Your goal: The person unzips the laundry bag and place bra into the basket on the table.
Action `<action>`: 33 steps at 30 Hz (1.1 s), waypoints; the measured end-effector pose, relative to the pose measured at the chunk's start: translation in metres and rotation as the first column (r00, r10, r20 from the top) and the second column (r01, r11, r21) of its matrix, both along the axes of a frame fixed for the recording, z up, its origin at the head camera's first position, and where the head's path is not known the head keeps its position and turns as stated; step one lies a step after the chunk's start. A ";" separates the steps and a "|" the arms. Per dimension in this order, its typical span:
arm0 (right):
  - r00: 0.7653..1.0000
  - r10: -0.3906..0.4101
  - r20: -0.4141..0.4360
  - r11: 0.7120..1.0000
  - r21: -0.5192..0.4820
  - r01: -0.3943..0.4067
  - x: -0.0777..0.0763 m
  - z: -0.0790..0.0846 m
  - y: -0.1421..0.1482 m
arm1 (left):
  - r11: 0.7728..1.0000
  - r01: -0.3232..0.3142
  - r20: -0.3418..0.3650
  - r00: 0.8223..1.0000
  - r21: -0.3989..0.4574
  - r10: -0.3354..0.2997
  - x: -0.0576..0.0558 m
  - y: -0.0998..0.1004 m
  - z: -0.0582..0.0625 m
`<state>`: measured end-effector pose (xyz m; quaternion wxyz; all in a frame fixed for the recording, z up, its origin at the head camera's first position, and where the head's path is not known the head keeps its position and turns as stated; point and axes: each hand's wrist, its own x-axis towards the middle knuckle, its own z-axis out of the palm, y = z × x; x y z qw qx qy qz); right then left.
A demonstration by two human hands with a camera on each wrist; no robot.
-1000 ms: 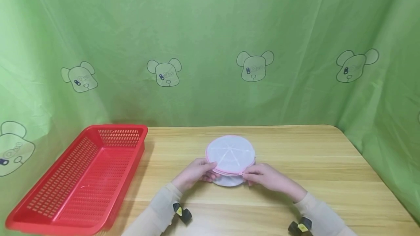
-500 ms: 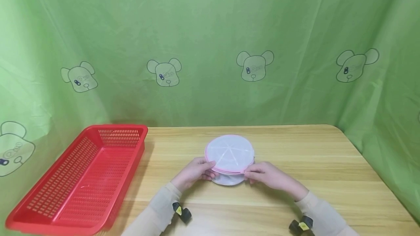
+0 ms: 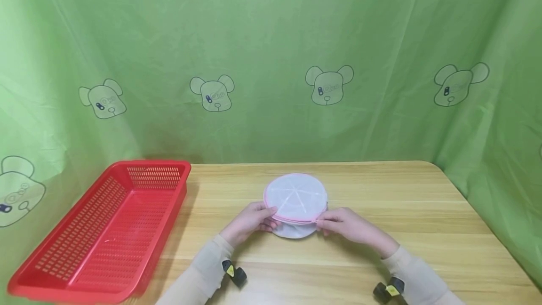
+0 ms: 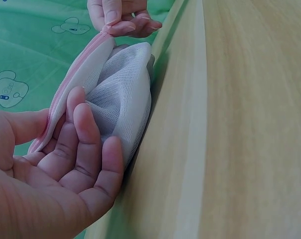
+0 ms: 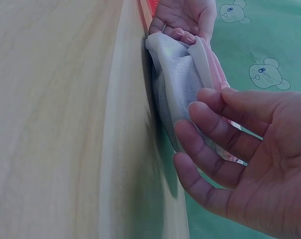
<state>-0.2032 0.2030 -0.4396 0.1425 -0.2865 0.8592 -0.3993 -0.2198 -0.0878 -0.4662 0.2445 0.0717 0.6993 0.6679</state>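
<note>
A round white mesh laundry bag (image 3: 295, 196) stands on the table near the middle, its lid edged by a pink zipper (image 4: 74, 71). My left hand (image 3: 249, 224) grips the lid's left edge, thumb on top and fingers curled underneath. At the front right of the rim, my right hand (image 3: 348, 226) pinches the zipper pull between thumb and index finger. Its other fingers are loosely bent beside the mesh side (image 5: 177, 74), as the right wrist view shows. That side sags in folds. The inside of the bag is hidden.
On the left of the wooden table (image 3: 423, 229) stands a red plastic basket (image 3: 146, 239) with slotted walls. A green curtain (image 3: 271, 22) printed with bear heads hangs behind the table and at both sides.
My right hand has moved slightly right and away from me along the rim with the zipper pull. The bag has shifted a little away and to the left; my left hand keeps its hold.
</note>
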 end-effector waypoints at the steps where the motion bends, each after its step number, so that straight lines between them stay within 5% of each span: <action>1: 1.000 -0.001 -0.001 1.000 0.001 0.001 0.000 0.000 0.000 | 1.000 -0.001 -0.001 1.000 0.001 0.001 0.000 0.000 0.000; 33: 0.999 -0.020 0.036 0.999 -0.024 0.021 -0.002 0.004 0.005 | 1.000 -0.015 0.000 1.000 0.008 0.015 -0.001 -0.003 0.002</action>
